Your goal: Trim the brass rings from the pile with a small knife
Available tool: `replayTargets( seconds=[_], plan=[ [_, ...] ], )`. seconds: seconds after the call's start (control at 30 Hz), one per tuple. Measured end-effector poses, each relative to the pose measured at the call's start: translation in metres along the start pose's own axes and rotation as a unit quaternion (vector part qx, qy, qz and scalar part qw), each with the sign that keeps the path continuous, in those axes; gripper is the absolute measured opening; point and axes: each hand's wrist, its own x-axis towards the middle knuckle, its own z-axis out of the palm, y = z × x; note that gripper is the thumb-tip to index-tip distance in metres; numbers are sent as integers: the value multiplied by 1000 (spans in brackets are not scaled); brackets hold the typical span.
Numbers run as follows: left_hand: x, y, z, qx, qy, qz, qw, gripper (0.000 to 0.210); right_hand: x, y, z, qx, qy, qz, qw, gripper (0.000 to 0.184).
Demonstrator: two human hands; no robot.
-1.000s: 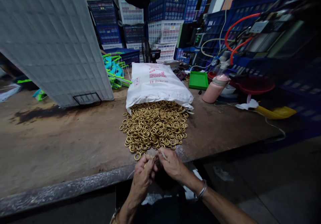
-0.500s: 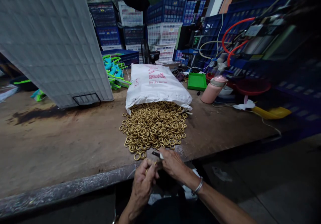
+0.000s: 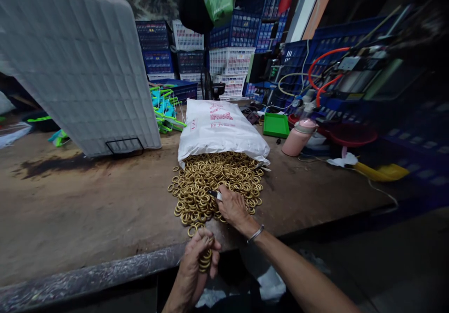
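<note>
Many gold-coloured rings [image 3: 213,182] lie heaped on the wooden table, spilling from the mouth of a white sack [image 3: 219,135] with red print. My left hand [image 3: 198,259] is at the table's front edge, its fingers curled around several rings [image 3: 204,260]. Over the heap, my right hand [image 3: 233,205] is closed on a small dark-bladed tool [image 3: 213,193] with a white part at the fingers; its exact kind is unclear. The blade tip is at the rings, and a metal bracelet [image 3: 256,234] circles that wrist.
A tall pale ribbed panel [image 3: 91,69] stands at left on a wire foot. Green and blue plastic pieces [image 3: 164,109] lie behind it. To the right are a green tray [image 3: 276,125], a pink bottle [image 3: 299,137] and a yellow scoop [image 3: 382,171]. Stacked crates [image 3: 231,60] fill the back.
My right hand has moved forward from beside my left hand onto the ring heap, with the tool. My left hand has turned, and the rings in it now show. The view has tilted up slightly.
</note>
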Motion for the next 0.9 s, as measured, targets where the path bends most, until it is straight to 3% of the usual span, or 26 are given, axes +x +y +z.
replayTargets(
  seconds=[0.2,0.37,0.5,0.7,0.9],
  plan=[
    [3,5,-6,-60,7,-29,998,20,9,-2,-1,6,-17,18,1000,13],
    [12,9,-5,-52,37,-3,998,22,-4,7,-1,127,4,-11,992,14],
    [18,4,0,0,62,40,997,31,-33,10,4,269,5,-61,961,11],
    [17,-6,0,117,80,67,988,30,-63,0,0,366,-33,-52,929,5],
    [11,-7,1,293,85,188,934,23,-66,-2,2,427,-97,6,899,21]
  ],
)
